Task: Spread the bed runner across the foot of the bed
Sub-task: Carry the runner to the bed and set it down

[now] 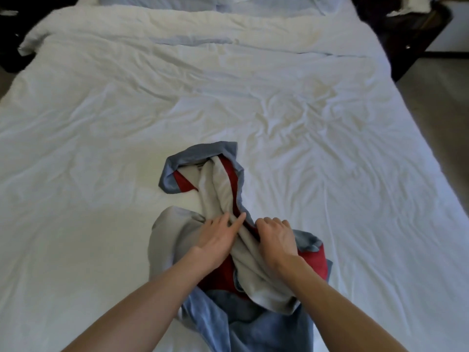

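The left hand [218, 240] lies on the runner [220, 184] with its fingers [237, 220] straight and a little apart, pressing a grey fold rather than holding it. The runner sits in a crumpled heap at the near middle of the bed [101, 123], with blue, red and grey faces twisted over one another. One loop reaches toward the far side and the bulk trails off the near edge under the forearms. The right hand [276, 237], just beside the left, has its fingers curled down into a fold and grips the cloth there. The runner looks soft, limp and light. It should drape and bunch rather than hold a shape, and should slide easily over the bedding. It will likely go best if taken by a hem or the two corners of one short end, since a grip in the middle of the heap only drags the tangle along. Which end is which cannot be told from the folds. The duvet [304, 118] beneath is white and wrinkled, so it may ruck up if the runner is pulled hard. Dark furniture [7, 47] sits at the far left, bluish pillows [177, 0] lie at the far end of the bed, and more dark furniture [411, 34] and pale floor [446, 102] are to the right.
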A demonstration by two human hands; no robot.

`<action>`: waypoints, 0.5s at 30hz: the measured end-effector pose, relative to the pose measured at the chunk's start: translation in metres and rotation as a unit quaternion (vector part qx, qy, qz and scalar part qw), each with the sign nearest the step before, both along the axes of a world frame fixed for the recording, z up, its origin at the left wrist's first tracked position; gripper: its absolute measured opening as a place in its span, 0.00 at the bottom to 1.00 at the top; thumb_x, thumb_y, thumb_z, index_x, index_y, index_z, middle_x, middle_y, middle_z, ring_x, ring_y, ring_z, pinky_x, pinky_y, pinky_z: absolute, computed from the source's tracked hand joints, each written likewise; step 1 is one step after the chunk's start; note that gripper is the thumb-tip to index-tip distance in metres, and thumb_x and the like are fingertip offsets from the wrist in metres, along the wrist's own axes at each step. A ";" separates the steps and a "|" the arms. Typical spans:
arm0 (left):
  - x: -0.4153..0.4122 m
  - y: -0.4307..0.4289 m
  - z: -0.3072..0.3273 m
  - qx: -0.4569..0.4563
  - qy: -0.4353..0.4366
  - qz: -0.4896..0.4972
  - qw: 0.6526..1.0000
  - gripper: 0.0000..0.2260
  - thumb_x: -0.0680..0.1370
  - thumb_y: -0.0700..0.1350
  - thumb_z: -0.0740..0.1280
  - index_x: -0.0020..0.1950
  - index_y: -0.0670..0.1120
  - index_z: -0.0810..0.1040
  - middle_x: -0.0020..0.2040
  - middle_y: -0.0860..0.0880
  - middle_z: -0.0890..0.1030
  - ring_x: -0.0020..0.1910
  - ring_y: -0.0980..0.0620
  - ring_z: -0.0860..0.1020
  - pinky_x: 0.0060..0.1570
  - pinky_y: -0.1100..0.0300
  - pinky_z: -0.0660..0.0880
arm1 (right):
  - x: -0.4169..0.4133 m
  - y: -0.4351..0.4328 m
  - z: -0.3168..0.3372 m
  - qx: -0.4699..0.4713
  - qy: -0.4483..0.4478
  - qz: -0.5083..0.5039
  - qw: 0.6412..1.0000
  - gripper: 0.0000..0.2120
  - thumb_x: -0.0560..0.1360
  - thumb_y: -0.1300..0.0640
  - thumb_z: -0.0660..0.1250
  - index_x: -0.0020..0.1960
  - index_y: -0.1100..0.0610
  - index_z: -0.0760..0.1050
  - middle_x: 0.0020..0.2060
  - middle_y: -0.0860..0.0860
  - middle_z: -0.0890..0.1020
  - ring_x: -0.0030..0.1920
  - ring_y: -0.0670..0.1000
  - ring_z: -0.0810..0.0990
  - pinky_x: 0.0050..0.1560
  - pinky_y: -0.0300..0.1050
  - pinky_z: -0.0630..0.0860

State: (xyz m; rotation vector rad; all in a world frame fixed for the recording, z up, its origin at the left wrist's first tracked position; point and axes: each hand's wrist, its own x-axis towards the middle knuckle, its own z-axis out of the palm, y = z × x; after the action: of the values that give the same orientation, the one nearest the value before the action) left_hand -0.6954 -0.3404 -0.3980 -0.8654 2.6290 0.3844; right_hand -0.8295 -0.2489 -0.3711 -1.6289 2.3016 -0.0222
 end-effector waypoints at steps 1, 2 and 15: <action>-0.009 0.002 0.000 -0.004 -0.004 0.001 1.000 0.28 0.81 0.45 0.54 0.77 0.53 0.42 0.71 0.40 0.64 0.68 0.41 0.65 0.64 0.48 0.64 | -0.004 0.006 0.003 -0.011 -0.014 -0.008 1.000 0.06 0.74 0.64 0.58 0.44 0.54 0.69 0.43 0.51 0.78 0.46 0.55 0.75 0.50 0.48 0.65; -0.016 0.004 0.000 -0.014 -0.005 0.003 1.000 0.28 0.81 0.46 0.54 0.77 0.53 0.42 0.68 0.42 0.67 0.64 0.42 0.69 0.61 0.49 0.66 | -0.007 0.012 0.005 -0.023 -0.026 -0.014 0.999 0.06 0.74 0.63 0.58 0.42 0.53 0.68 0.42 0.51 0.78 0.45 0.55 0.74 0.50 0.48 0.65; -0.111 0.070 0.030 -0.020 0.158 -0.062 0.985 0.09 0.78 0.43 0.57 0.57 0.47 0.72 0.48 0.45 0.77 0.47 0.43 0.75 0.47 0.52 0.70 | -0.052 0.114 0.038 -0.095 -0.105 -0.176 0.974 0.06 0.74 0.62 0.59 0.48 0.55 0.73 0.44 0.50 0.78 0.44 0.53 0.76 0.45 0.48 0.73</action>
State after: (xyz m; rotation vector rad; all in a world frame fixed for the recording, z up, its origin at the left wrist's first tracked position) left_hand -0.8066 -0.2707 -0.3680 -0.6967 2.9730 0.4702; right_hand -0.8818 -0.1351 -0.3332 -1.2069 2.4452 -0.4862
